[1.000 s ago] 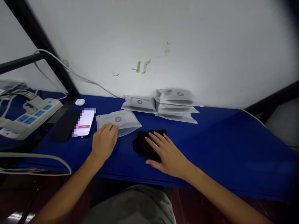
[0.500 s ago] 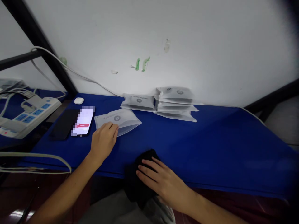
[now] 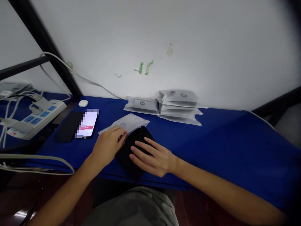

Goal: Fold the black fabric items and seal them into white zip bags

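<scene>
Plainly, the left hand (image 3: pixel 108 143) pinches a pouch (image 3: pixel 132 121), the right hand (image 3: pixel 154 157) (from above) clasping a black bundle (image 3: pixel 125 153).

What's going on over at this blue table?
A person is working with both hands at the blue table. The right hand lies across a soft black item, fingers spread over its top. The left hand is at the near side of a translucent pouch, right beside the black item; whether any of it is inside is hidden. More pouches lie by the wall, some stacked.
</scene>
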Demonstrator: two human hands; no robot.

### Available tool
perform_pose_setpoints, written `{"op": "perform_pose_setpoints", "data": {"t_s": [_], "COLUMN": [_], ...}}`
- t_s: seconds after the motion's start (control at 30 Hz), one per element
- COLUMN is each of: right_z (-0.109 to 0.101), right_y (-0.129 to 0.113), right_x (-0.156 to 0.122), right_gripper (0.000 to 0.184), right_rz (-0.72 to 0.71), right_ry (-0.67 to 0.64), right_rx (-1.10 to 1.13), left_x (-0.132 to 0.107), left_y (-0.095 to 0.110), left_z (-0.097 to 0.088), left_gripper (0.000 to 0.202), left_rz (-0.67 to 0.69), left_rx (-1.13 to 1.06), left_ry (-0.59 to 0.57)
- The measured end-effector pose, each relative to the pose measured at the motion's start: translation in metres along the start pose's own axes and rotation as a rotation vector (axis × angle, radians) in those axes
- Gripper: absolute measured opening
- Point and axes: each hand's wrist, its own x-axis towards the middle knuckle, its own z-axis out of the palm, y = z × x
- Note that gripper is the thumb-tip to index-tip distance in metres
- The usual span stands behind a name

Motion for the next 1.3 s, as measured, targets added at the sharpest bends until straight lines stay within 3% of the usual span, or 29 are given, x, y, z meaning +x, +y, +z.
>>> {"op": "perform_pose_setpoints", "data": {"t_s": [0.17, 0.33, 0.67, 0.9, 1.13, 1.3], "right_z": [0.026, 0.040, 0.055, 0.067, 0.070, 0.075], "right_y": [0.007, 0.009, 0.005, 0.018, 0.017, 0.015], "right_x": [-0.007, -0.010, -0.005, -0.008, -0.008, -0.009], "right_gripper": [0.018, 0.021, 0.022, 0.026, 0.037, 0.040], "right_rz": [-0.047, -0.093, -0.135, 0.052, 0.241, 0.329], "right_ry": [0.044, -0.034, -0.097, -0.194, -0.412, -0.438], "right_rx": [-0.011, 0.010, 0.059, 0.086, 0.190, 0.164], "left_x": [0.000, -0.001, 0.001, -0.008, -0.011, -0.008], "left_y": [0.002, 0.007, 0.009, -0.001, -0.033, -0.039], "left_z": [-0.004, -0.001, 0.012, 0.021, 0.029, 0.031], "left_gripper": [0.016, 0.017, 0.020, 0.022, 0.020, 0.021], "left_rz": [-0.002, 0.016, 0.065, 0.191, 0.098, 0.023], "left_rx": [-0.073, -0.080, 0.186, 0.259, 0.439, 0.491], "left_ry": [-0.021, -0.042, 0.040, 0.097, 0.052, 0.001]}}
